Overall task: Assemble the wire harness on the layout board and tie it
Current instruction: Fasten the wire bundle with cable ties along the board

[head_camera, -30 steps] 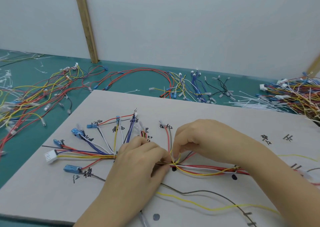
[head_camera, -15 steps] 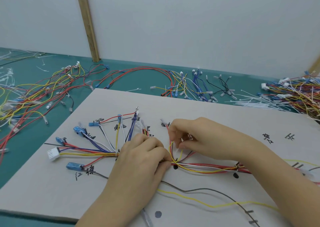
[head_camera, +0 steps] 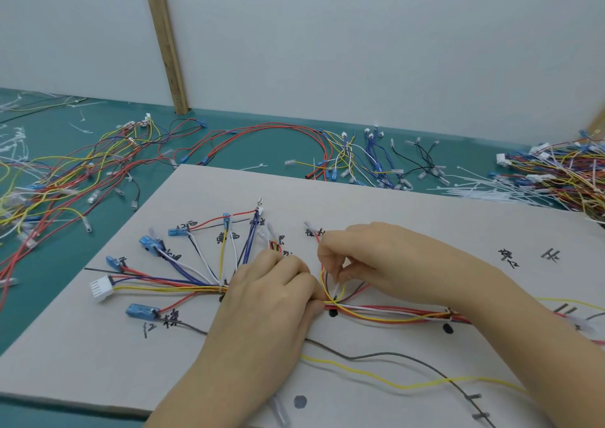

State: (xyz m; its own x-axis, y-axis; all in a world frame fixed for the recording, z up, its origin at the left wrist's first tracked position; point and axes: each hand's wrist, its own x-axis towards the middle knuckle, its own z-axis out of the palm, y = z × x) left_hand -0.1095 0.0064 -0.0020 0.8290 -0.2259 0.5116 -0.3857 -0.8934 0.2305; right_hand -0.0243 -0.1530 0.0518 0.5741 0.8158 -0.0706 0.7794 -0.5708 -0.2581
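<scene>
Tension mattered here, I judged: the white cable tie (head_camera: 336, 287) needed drawing snug without kinking wires. Left hand (head_camera: 271, 300) lay knuckles-up, pinching the wire bundle (head_camera: 386, 315) against the layout board (head_camera: 393, 218); right hand (head_camera: 363, 257) arched above, fingertips nipping the tie's tail.
</scene>
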